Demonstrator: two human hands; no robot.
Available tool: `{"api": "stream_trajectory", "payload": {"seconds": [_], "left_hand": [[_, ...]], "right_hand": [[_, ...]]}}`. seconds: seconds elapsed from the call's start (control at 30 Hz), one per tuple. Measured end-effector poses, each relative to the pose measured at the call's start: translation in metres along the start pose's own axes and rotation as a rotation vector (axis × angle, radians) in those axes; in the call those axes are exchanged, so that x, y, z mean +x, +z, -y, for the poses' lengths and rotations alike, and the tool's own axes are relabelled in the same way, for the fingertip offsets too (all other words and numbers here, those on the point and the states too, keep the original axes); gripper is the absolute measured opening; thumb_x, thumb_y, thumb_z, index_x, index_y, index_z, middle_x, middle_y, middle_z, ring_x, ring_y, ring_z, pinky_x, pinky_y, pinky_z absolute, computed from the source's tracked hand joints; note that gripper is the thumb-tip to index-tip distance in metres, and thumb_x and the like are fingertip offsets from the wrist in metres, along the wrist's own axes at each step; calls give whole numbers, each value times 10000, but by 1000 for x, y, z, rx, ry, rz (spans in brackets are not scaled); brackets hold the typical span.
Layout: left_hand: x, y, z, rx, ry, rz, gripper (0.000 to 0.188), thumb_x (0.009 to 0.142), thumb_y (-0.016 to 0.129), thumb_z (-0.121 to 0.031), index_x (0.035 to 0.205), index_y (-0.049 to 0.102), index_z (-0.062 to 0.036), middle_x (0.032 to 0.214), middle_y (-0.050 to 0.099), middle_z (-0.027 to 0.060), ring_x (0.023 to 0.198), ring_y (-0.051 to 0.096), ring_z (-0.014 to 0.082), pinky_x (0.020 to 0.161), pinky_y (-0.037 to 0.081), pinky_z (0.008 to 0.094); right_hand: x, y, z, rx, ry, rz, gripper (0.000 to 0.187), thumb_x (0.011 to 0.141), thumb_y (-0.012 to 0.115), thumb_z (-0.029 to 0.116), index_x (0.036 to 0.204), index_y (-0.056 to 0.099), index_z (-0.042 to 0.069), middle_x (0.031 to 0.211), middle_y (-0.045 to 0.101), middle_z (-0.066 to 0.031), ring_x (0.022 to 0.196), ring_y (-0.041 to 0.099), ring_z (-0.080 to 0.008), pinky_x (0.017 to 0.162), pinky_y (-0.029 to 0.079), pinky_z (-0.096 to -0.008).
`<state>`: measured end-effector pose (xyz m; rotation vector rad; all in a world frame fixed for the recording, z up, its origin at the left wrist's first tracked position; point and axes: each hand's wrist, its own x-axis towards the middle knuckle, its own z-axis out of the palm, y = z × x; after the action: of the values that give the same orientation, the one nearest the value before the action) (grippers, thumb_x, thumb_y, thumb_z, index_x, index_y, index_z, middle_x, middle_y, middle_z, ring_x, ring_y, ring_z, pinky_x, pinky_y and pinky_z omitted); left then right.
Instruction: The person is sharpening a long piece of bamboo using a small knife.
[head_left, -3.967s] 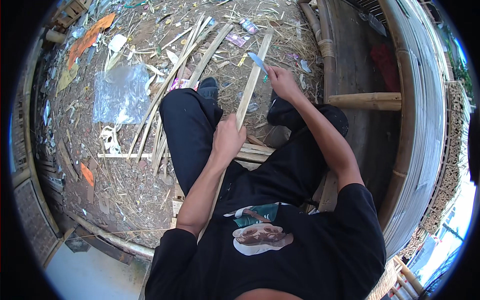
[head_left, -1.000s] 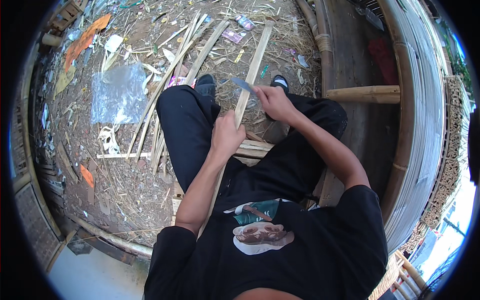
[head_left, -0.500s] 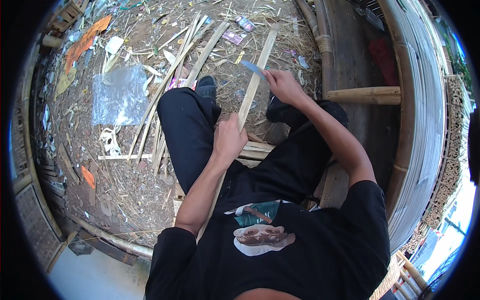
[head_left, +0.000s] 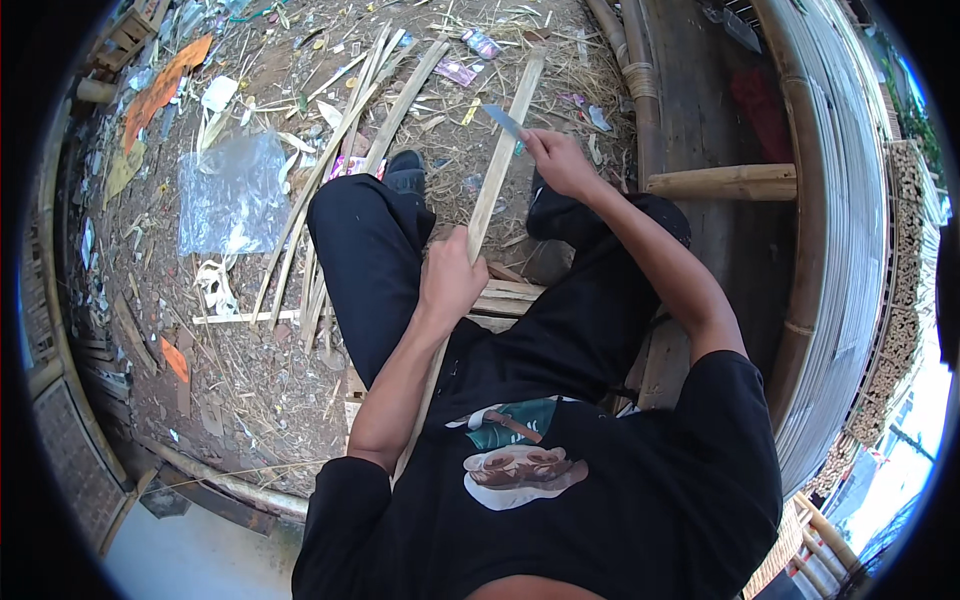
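A long pale bamboo strip [head_left: 505, 150] runs from beside my body out over the ground between my feet. My left hand [head_left: 452, 278] is closed round it near my left thigh. Farther along, my right hand [head_left: 562, 163] grips a knife, its handle hidden in my fingers. The knife's blade [head_left: 503, 121] lies across the strip and points to the far left. Whether the edge touches the wood I cannot tell.
Several more bamboo strips [head_left: 330, 175] lie on the littered ground left of my legs, near a clear plastic sheet [head_left: 233, 195]. An orange scrap [head_left: 165, 90] lies farther left. A bamboo crosspiece [head_left: 722, 183] and a wooden bench [head_left: 700, 250] stand at my right.
The whole view has shifted slightly. The knife stays across the strip at nearly the same place, its blade turned a little. Both hands keep their hold.
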<state>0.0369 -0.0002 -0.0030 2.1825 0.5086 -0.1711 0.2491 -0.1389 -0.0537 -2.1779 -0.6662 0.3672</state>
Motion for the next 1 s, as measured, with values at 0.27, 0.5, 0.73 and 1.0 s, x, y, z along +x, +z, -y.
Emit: {"api": "stream_trajectory", "payload": {"seconds": [0.27, 0.5, 0.73, 1.0], "left_hand": [[0, -3, 3, -45, 60, -9, 186, 745, 633, -40, 848, 515, 59, 734, 610, 296, 736, 611, 484, 690, 502, 518], [-1, -1, 0, -23, 37, 7, 204, 752, 641, -52, 873, 518, 56, 750, 609, 305, 749, 607, 491, 699, 501, 521], [-5, -2, 3, 1, 12, 20, 210, 749, 656, -61, 868, 530, 57, 731, 609, 298, 743, 611, 485, 703, 498, 525], [0, 7, 9, -47, 59, -25, 203, 736, 644, -55, 843, 532, 76, 723, 596, 297, 741, 604, 476, 676, 484, 500]], "right_hand": [[-7, -6, 14, -46, 23, 30, 310, 982, 495, 283, 927, 642, 16, 660, 566, -208, 565, 553, -347, 585, 443, -407], [24, -22, 5, -141, 57, -2, 311, 977, 498, 301, 1002, 670, 43, 691, 589, -220, 622, 584, -376, 607, 447, -415], [10, -3, 0, -77, 94, 51, 327, 985, 486, 311, 992, 654, 31, 679, 587, -198, 608, 570, -328, 606, 440, -413], [-15, 11, 8, 22, 149, 15, 388, 1001, 462, 305, 801, 551, -15, 592, 457, -104, 558, 428, -174, 558, 391, -365]]}}
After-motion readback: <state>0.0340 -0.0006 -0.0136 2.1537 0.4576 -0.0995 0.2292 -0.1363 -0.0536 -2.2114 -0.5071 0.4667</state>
